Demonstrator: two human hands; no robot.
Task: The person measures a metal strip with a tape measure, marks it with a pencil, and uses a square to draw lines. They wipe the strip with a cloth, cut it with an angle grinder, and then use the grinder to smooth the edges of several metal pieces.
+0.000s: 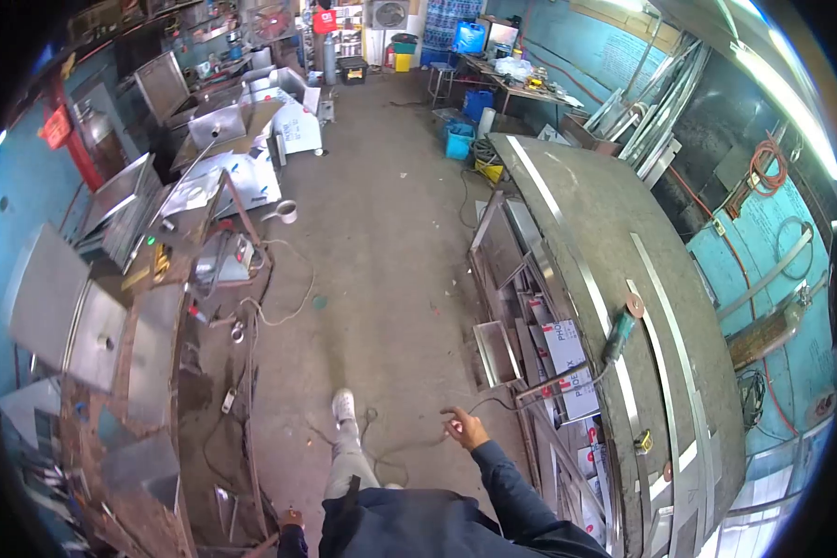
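My right hand (465, 428) is held out over the concrete floor, fingers loosely bent and apart, with nothing visible in it. A dark cable (498, 402) runs close by it toward the workbench on the right. My left hand (291, 517) is low at the bottom edge, beside the left bench; it is small, and its fingers cannot be made out clearly. On the right workbench (591, 209) lies a green angle grinder (618, 337) with a round disc, near the bench's left edge. Long metal strips (665, 349) and a yellow tape measure (643, 442) lie there too.
The left bench (149, 349) carries sheet-metal parts and tools. Cables (293, 316) trail on the floor (381, 232) between the benches. A metal tray (498, 354) juts out below the right bench. Farther back are a blue bucket (458, 141) and a cluttered table (507, 79).
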